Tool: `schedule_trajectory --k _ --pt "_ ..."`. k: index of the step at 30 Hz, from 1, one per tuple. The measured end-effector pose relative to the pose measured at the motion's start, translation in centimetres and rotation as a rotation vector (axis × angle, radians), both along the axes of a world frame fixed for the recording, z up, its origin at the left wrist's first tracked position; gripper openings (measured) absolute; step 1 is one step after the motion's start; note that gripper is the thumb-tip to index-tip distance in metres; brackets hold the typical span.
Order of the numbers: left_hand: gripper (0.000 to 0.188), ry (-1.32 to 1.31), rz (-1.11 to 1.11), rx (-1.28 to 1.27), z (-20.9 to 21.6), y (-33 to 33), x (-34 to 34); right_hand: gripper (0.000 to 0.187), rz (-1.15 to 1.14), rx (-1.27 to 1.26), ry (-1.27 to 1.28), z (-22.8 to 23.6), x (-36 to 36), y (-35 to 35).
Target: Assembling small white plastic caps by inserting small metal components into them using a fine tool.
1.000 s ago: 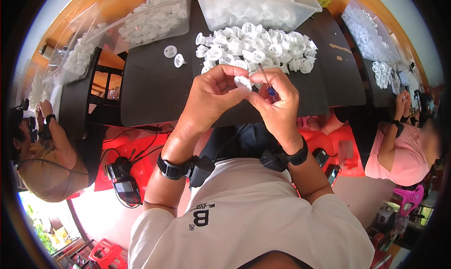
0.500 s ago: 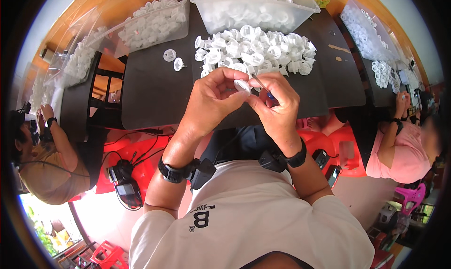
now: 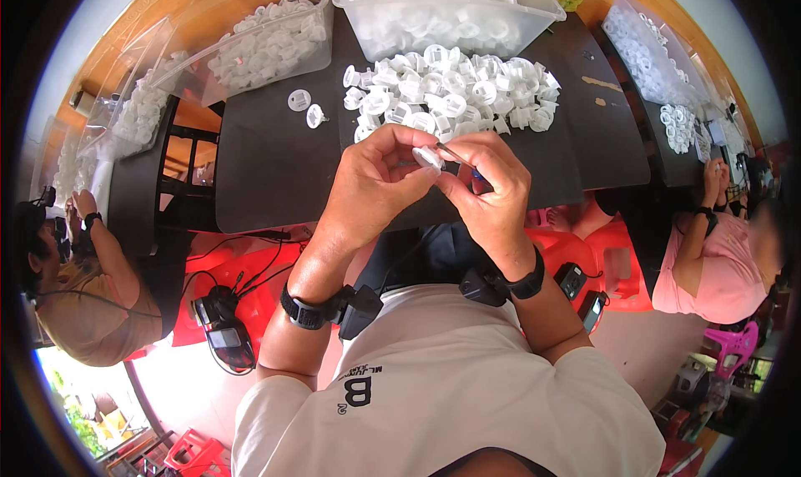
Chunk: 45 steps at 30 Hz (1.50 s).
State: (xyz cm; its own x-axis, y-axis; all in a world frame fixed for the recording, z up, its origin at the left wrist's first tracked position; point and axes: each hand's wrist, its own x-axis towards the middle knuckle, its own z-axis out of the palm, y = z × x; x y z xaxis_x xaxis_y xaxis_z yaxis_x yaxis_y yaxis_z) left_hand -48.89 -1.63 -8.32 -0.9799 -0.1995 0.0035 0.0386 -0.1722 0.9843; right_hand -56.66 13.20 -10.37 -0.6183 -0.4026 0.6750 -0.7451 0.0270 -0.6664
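A small round white plastic piece [image 3: 428,158] is pinched between the thumb and fingers of my left hand [image 3: 371,177], just above the near part of the table. My right hand [image 3: 498,185] grips a slim metal tool with a blue handle [image 3: 453,153]; its tip is against or very near the edge of the piece. Fingers cover most of the handle, so its exact kind is unclear. Right behind my hands lies a big heap of similar white plastic pieces [image 3: 455,104]. Two loose pieces [image 3: 315,116] lie to the left of the heap.
Clear plastic bins of white pieces stand at the back middle [image 3: 442,27] and back left [image 3: 275,47] of the dark table [image 3: 267,168]. Co-workers sit at the left [image 3: 92,293] and right [image 3: 709,268]. Black devices with cables [image 3: 225,335] rest on a red seat at my left.
The tool has tilted flatter and shifted slightly left, its tip closer to the white piece. Both hands otherwise keep nearly the same place and grip.
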Motion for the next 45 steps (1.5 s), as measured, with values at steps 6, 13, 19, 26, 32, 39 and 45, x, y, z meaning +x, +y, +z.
schedule_trajectory --k 6,13,19,26,32,39,45 --pt "0.028 0.003 -0.001 0.01 -0.3 -0.1 0.0 0.034 0.017 0.01 0.027 0.3 0.1 0.0" --pt "0.026 -0.023 0.01 0.018 -0.3 -0.1 -0.1 0.034 0.019 0.0 0.005 0.3 0.4 0.1" --pt "0.024 0.03 0.018 0.034 0.1 -0.1 -0.5 0.034 -0.005 -0.006 -0.015 0.6 0.3 -0.3" --pt "0.023 0.03 0.071 -0.03 -0.4 0.3 0.2 0.035 -0.017 0.036 -0.014 0.3 0.7 -0.2" --pt "0.024 -0.013 0.087 -0.099 -0.5 0.4 0.6 0.035 -0.021 0.047 -0.002 0.3 1.1 -0.2" --pt "0.024 -0.007 0.081 -0.057 -0.7 0.5 0.8 0.035 -0.02 0.046 -0.001 0.3 1.5 0.0" --pt "0.022 -0.021 0.064 -0.083 -1.6 0.6 1.0 0.035 -0.019 0.05 -0.025 -0.6 1.7 0.5"
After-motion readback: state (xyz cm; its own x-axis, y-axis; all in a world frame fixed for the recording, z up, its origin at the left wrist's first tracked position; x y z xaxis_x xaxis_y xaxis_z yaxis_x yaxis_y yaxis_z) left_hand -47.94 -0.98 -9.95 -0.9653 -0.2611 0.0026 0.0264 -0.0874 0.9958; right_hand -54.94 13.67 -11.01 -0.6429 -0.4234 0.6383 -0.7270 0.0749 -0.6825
